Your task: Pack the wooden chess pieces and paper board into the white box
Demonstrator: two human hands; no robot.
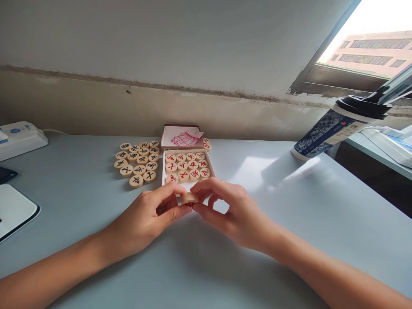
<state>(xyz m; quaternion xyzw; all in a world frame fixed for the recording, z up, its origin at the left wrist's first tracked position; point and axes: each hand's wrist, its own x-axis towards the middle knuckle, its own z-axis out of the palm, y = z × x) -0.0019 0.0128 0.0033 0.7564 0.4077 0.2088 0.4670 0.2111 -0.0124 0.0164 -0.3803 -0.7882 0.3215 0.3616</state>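
My left hand [146,221] and my right hand [230,210] meet at the middle of the grey table [289,223], fingertips pinching one round wooden chess piece [189,198] with red marking between them. Just beyond the fingers lies a small white box [210,163] holding several wooden pieces with red characters [186,166]. To the left of the box, several pieces with black characters [138,163] lie in rows on the table. Behind the box its lid [167,136] holds a folded sheet with red lines [186,137].
A blue-and-white patterned tumbler with a black lid [337,126] stands at the right. A white device [19,138] sits at the far left, with a white pad [13,210] and a dark object [4,174] near the left edge. The wall runs behind; a window is at top right.
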